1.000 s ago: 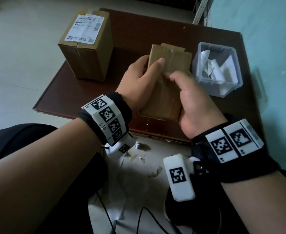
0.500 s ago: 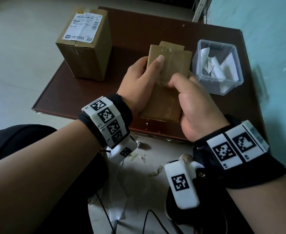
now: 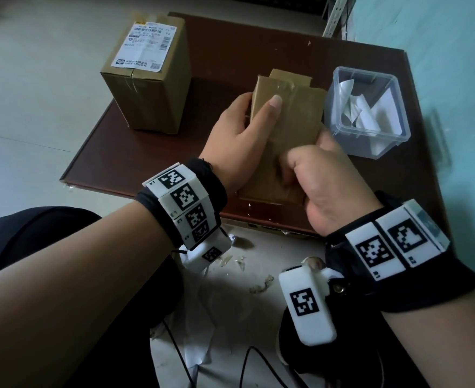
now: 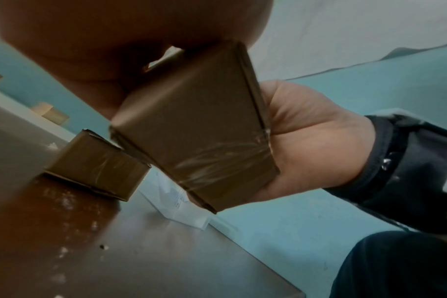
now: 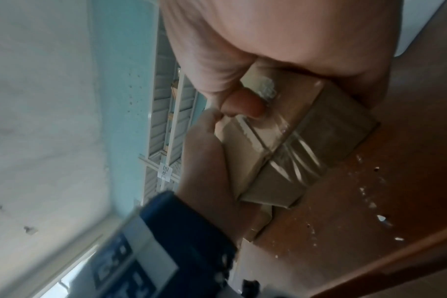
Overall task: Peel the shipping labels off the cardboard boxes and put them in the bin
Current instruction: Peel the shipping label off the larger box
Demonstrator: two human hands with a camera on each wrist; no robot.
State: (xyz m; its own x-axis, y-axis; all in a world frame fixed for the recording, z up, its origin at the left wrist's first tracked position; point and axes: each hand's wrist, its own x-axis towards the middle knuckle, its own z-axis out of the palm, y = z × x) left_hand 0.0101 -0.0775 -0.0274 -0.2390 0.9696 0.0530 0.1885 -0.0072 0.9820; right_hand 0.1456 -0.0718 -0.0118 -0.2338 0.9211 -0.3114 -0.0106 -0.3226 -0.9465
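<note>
A flat, label-free cardboard box (image 3: 286, 127) with clear tape on it is held over the brown table (image 3: 244, 51). My left hand (image 3: 258, 113) grips its left edge, thumb lying on top. My right hand (image 3: 309, 163) grips its near right part, thumb curled onto the taped face. The right wrist view shows that thumb (image 5: 242, 104) pressing the clear tape on the box (image 5: 301, 145). The left wrist view shows the box (image 4: 199, 129) from below against my right palm (image 4: 311, 141). A taller cardboard box (image 3: 149, 91) at the back left carries a white shipping label (image 3: 144, 47).
A clear plastic bin (image 3: 370, 141) with white peeled labels inside stands on the table right of the held box. A teal wall (image 3: 454, 79) runs close along the right. Paper scraps (image 3: 261, 285) and a cable (image 3: 244, 365) lie on the floor by my legs.
My right hand slid down the flat box toward its near end and its thumb curled in. The left hand kept its grip.
</note>
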